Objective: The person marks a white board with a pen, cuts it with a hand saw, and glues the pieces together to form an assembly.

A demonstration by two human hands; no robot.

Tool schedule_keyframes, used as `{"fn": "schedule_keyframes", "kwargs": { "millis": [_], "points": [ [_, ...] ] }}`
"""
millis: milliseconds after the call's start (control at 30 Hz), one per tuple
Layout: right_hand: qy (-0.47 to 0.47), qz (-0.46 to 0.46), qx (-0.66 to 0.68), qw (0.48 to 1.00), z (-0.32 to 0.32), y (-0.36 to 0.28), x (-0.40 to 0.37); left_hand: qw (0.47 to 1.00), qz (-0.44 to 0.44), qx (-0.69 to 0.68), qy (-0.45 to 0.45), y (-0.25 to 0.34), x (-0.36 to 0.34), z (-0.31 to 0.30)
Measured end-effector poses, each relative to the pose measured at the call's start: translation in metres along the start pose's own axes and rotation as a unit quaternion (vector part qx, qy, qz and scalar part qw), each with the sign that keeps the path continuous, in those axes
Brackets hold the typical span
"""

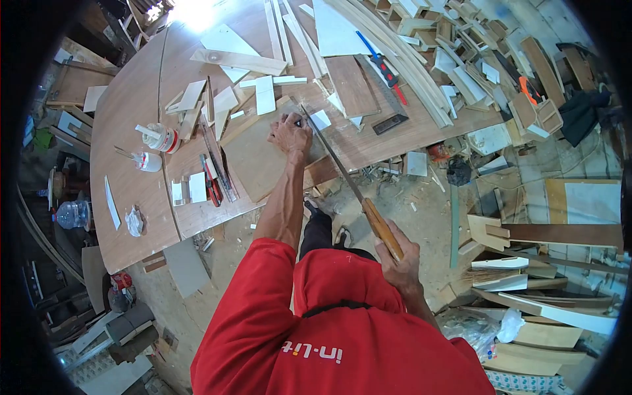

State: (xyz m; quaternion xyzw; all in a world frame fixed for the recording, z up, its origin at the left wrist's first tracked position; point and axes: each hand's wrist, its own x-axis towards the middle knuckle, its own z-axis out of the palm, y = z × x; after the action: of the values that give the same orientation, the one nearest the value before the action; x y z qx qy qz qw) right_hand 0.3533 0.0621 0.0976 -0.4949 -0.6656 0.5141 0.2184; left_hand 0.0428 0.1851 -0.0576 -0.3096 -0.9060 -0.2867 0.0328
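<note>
My right hand point(400, 258) is wrapped round the wooden handle of a handsaw point(344, 172), low and right of the table's front edge. Its narrow blade slants up and left across that edge, the tip ending beside my left hand point(289, 133). That hand is closed, fingers curled down over the far right part of a flat brown board point(253, 161); what lies under the fingers is hidden. A small white offcut point(320, 120) lies just right of the blade. Left of the board are a metal ruler point(217, 158) and red-black pliers point(212, 182).
Glue-smeared tubs point(158, 138) with brushes stand on the table's left side. A try square point(390, 124) and a blue-red tool point(385, 69) lie at right, beside long wood strips point(411, 72). Scrap wood point(467, 72) is heaped beyond the right edge; more wood pieces litter the floor.
</note>
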Motion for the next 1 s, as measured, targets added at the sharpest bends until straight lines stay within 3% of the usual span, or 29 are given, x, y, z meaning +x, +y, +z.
{"fn": "schedule_keyframes", "kwargs": {
  "millis": [267, 367, 433, 667, 733, 833, 867, 933, 1000],
  "points": [
    [-0.008, 0.008, -0.015, 1.0, 0.004, -0.002, 0.018, 1.0, 0.002, 0.0, 0.012, -0.001, 0.003, 0.003],
    [0.001, -0.058, -0.023, 0.998, -0.006, -0.004, 0.006, 1.0, 0.001, -0.003, 0.012, -0.001, 0.002, 0.002],
    [0.0, -0.006, 0.011, 1.0, -0.009, -0.008, 0.002, 1.0, 0.006, -0.007, 0.004, -0.002, 0.0, 0.001],
    [-0.028, 0.029, -0.003, 0.999, 0.0, -0.005, 0.02, 0.999, -0.013, -0.002, -0.031, 0.003, 0.002, -0.006],
    [0.028, -0.1, -0.034, 0.994, -0.003, 0.006, 0.006, 0.998, -0.031, 0.0, -0.06, 0.005, 0.004, -0.008],
    [0.026, -0.105, -0.03, 0.994, -0.003, 0.006, 0.005, 0.998, -0.021, -0.01, -0.061, 0.001, 0.002, -0.005],
    [0.026, -0.105, -0.031, 0.994, 0.0, 0.005, 0.01, 0.999, -0.013, -0.014, -0.049, 0.0, 0.003, -0.003],
    [-0.024, 0.018, -0.019, 0.999, 0.007, -0.001, 0.026, 0.999, -0.003, -0.017, -0.036, -0.001, 0.002, -0.002],
    [-0.015, -0.008, -0.016, 1.0, 0.003, -0.01, 0.021, 0.998, -0.021, -0.01, -0.055, 0.001, 0.002, -0.004]
  ]
}}
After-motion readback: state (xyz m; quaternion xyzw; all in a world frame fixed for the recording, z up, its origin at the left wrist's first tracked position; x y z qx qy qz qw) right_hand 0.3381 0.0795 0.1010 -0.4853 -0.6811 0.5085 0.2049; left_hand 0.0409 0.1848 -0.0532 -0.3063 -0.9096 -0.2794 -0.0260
